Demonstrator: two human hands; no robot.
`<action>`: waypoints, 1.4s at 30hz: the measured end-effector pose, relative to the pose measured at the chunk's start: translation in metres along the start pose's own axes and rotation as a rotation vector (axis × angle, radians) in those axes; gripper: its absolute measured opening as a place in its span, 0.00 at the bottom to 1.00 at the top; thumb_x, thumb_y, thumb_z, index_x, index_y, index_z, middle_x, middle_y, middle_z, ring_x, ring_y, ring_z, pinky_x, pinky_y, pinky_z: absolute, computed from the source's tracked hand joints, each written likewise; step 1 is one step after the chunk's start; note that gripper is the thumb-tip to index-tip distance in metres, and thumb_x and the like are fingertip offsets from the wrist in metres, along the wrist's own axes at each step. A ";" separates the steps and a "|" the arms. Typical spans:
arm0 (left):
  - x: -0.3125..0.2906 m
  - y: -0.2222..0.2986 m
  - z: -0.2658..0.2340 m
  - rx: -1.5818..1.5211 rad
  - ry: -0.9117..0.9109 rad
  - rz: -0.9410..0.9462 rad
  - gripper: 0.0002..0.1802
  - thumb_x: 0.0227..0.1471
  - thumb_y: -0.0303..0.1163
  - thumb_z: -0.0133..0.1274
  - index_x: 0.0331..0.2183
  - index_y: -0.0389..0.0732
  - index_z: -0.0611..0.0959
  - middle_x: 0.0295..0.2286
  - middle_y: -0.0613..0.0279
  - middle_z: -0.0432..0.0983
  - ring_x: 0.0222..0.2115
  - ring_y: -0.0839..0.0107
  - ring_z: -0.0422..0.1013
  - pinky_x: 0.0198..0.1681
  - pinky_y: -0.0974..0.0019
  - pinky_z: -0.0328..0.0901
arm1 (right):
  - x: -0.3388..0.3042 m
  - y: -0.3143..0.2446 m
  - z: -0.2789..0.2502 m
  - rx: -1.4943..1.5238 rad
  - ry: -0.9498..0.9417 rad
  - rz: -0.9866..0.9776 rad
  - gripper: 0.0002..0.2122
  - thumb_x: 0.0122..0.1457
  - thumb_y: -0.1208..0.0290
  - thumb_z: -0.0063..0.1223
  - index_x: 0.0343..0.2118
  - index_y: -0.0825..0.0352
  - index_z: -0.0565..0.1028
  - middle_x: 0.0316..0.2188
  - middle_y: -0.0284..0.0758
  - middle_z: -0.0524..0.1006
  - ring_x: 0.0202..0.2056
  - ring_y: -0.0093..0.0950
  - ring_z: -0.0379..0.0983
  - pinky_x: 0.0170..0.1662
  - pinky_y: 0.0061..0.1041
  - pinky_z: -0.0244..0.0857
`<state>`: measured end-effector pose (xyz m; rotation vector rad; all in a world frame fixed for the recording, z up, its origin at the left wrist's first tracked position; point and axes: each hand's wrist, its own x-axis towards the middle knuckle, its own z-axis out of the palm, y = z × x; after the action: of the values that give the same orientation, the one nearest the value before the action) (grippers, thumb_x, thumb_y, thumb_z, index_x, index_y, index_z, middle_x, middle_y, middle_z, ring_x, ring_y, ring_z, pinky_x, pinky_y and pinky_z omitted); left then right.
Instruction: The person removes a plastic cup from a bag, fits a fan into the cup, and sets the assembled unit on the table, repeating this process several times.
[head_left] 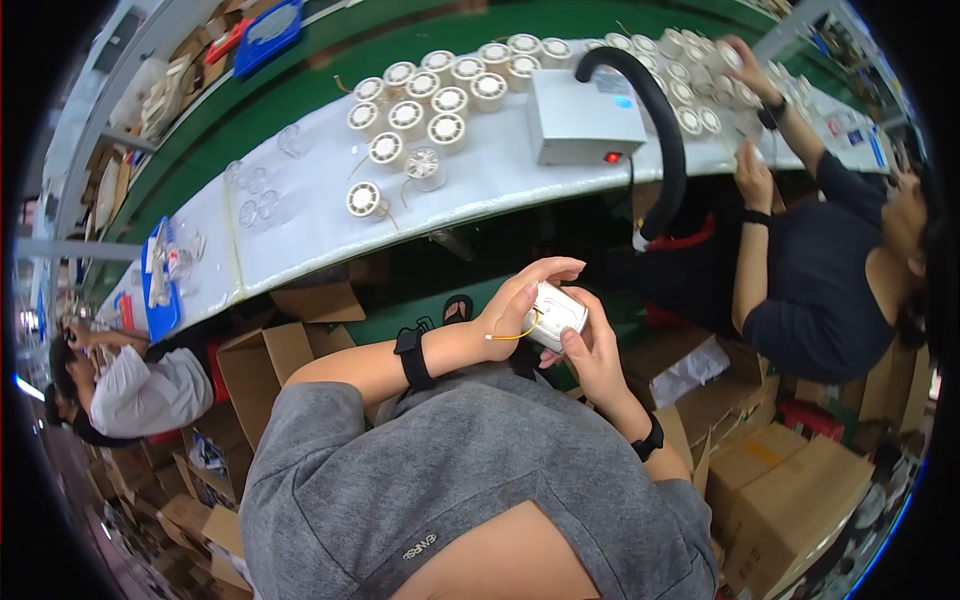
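In front of my chest I hold a white rounded plastic housing [556, 318] with a thin yellow wire ending in a small white plug. My left hand [512, 305] is around its left side, thumb against it and fingers reaching over the far side. The right hand [598, 352] grips the other side, its thumb pressed on the near face. The housing is tilted, and the fingers hide part of it. On the bench beyond stand several white round units [406, 118] with slotted tops. One unit with a clear top [424, 168] stands among the nearest ones.
A grey metal box [586, 115] with a lit red switch and a black flexible hose [662, 150] stands on the white-covered bench [290, 240]. Clear rings [268, 203] and a blue tray [160, 280] lie to the left. Co-workers sit on both sides. Cardboard boxes [790, 490] crowd the floor.
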<state>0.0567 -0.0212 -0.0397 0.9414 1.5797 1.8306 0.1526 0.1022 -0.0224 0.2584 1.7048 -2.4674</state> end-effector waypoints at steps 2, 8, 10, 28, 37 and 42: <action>-0.009 -0.004 -0.011 -0.128 0.077 -0.107 0.38 0.49 0.58 0.16 0.47 0.37 0.62 0.45 0.50 0.58 0.45 0.64 0.58 0.48 0.64 0.53 | 0.013 0.002 0.007 -0.043 -0.024 0.098 0.21 0.53 0.69 0.44 0.48 0.69 0.53 0.37 0.40 0.65 0.26 0.21 0.67 0.25 0.15 0.65; -0.040 -0.006 -0.068 -0.427 0.463 -0.045 0.34 0.50 0.55 0.20 0.48 0.38 0.60 0.44 0.52 0.58 0.44 0.64 0.58 0.48 0.64 0.53 | 0.086 0.009 0.050 -0.192 -0.207 0.136 0.20 0.51 0.70 0.44 0.46 0.67 0.55 0.31 0.38 0.68 0.21 0.20 0.66 0.22 0.15 0.62; -0.054 -0.011 -0.090 -0.658 0.711 0.069 0.29 0.52 0.52 0.27 0.47 0.40 0.60 0.41 0.53 0.60 0.42 0.65 0.58 0.47 0.66 0.52 | 0.116 0.013 0.069 -0.226 -0.217 0.140 0.19 0.50 0.69 0.44 0.45 0.68 0.57 0.29 0.37 0.68 0.21 0.22 0.66 0.22 0.16 0.62; -0.088 -0.062 -0.255 1.091 0.336 -0.127 0.34 0.32 0.39 0.56 0.44 0.39 0.65 0.33 0.54 0.63 0.34 0.59 0.61 0.36 0.62 0.58 | 0.210 0.023 0.107 -1.689 0.152 0.072 0.21 0.42 0.59 0.52 0.40 0.62 0.66 0.30 0.41 0.71 0.27 0.38 0.69 0.28 0.31 0.62; -0.103 -0.018 -0.266 1.051 0.553 -0.182 0.31 0.31 0.40 0.57 0.40 0.40 0.67 0.30 0.53 0.64 0.31 0.56 0.63 0.32 0.60 0.61 | 0.252 0.078 0.103 -1.540 0.209 -0.470 0.33 0.39 0.54 0.54 0.50 0.60 0.57 0.31 0.43 0.69 0.31 0.41 0.67 0.31 0.35 0.63; -0.103 -0.010 -0.256 1.009 0.509 -0.317 0.31 0.33 0.43 0.55 0.41 0.41 0.66 0.30 0.53 0.65 0.33 0.57 0.64 0.33 0.60 0.61 | 0.253 0.078 0.098 -1.542 0.188 -0.159 0.40 0.37 0.56 0.57 0.54 0.59 0.49 0.31 0.43 0.68 0.32 0.42 0.67 0.31 0.36 0.61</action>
<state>-0.0827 -0.2551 -0.0834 0.5230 2.8821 1.0244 -0.0850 -0.0203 -0.1140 0.1390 3.0843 -0.5832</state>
